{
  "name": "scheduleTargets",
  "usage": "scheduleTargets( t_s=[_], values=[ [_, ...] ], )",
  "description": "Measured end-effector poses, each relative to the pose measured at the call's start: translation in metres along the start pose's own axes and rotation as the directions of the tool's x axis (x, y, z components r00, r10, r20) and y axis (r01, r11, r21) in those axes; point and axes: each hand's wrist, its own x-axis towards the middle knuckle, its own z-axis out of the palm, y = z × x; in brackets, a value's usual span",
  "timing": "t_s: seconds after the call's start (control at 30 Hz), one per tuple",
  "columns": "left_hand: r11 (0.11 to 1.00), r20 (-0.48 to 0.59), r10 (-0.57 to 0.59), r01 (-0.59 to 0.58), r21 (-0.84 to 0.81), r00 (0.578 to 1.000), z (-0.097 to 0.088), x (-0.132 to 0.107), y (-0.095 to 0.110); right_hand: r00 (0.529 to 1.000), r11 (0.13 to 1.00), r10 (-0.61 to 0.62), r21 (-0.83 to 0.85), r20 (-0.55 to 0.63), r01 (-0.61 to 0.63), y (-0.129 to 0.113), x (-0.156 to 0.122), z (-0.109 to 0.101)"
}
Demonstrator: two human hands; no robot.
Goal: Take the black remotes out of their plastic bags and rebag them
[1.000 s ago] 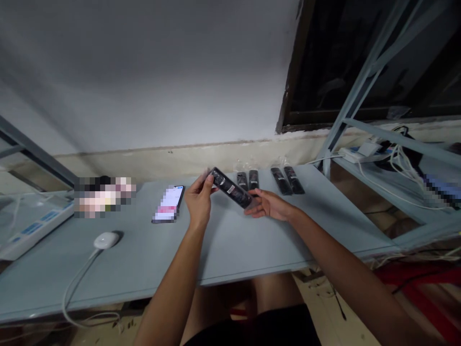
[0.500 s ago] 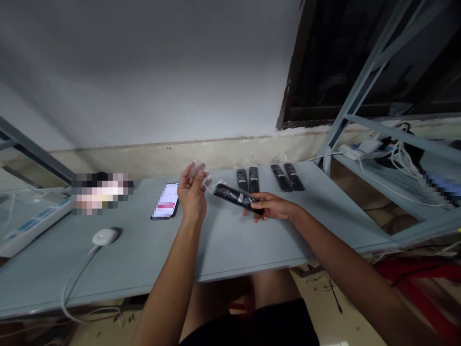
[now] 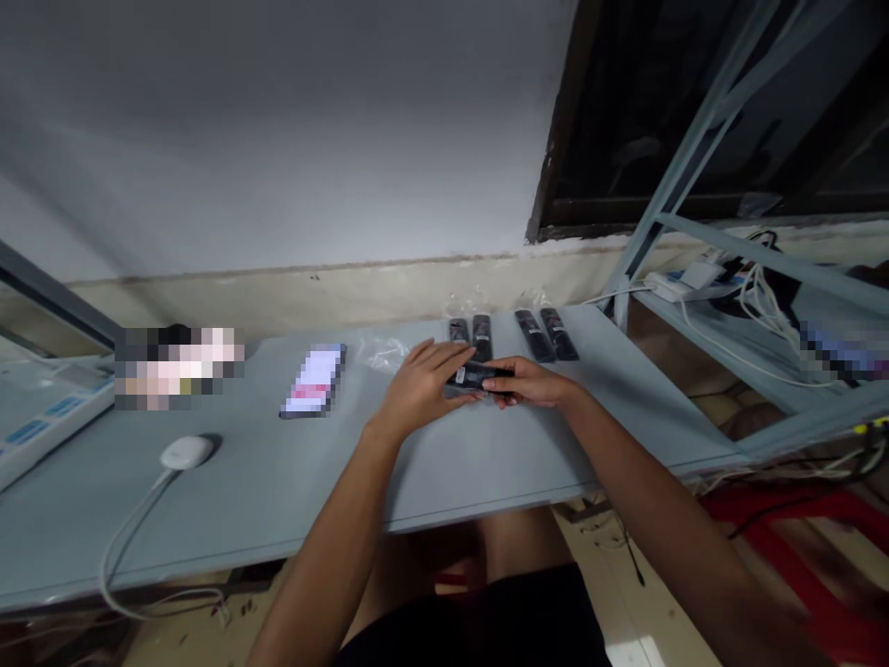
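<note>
A black remote control (image 3: 474, 377) with a small white label is held between my two hands above the table. My right hand (image 3: 532, 382) grips its right end, thumb on top. My left hand (image 3: 425, 382) closes over its left end, hiding that part. A clear plastic bag (image 3: 383, 352) lies to the left, behind my left hand. Just beyond my hands are two bagged remote controls (image 3: 482, 335), partly covered by my left fingers. Another pair of bagged remote controls (image 3: 545, 335) lies to their right.
A lit phone (image 3: 314, 382) lies left of my hands. Farther left are a white corded device (image 3: 186, 452) and a power strip (image 3: 52, 431). Metal shelf posts (image 3: 677, 176) rise at right, near tangled white cables (image 3: 760, 301). The wall borders the table (image 3: 278, 491) behind.
My left hand has moved right from beside the plastic bag and closed on the remote control. The bag now lies on the table. My right hand keeps its grip.
</note>
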Motion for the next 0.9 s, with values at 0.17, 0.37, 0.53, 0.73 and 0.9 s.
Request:
scheduleTargets(
  t_s=[0.17,0.37,0.53,0.73,0.9],
  values=[
    [0.999,0.167,-0.051,0.053,-0.007,0.985,0.009,-0.005,-0.005,0.996,0.995,0.089,0.054,-0.016,-0.088,-0.004,-0.003,-0.001],
    [0.991,0.226,-0.132,0.136,-0.004,0.965,0.000,-0.007,-0.007,0.975,0.995,0.090,0.068,-0.205,-0.077,-0.009,-0.004,-0.002],
    [0.965,0.285,-0.243,0.262,-0.030,0.927,-0.008,-0.011,-0.015,0.880,0.997,-0.077,-0.014,-0.469,0.080,-0.008,0.002,-0.012],
    [0.926,0.365,-0.348,0.378,-0.010,0.863,-0.012,-0.015,-0.018,0.408,0.856,-0.464,-0.281,-0.786,0.434,-0.008,0.011,-0.021],
    [0.943,0.353,-0.288,0.328,-0.058,0.890,-0.005,-0.011,-0.010,0.301,0.739,-0.662,-0.528,-0.687,0.420,-0.009,0.009,-0.012]
  ],
)
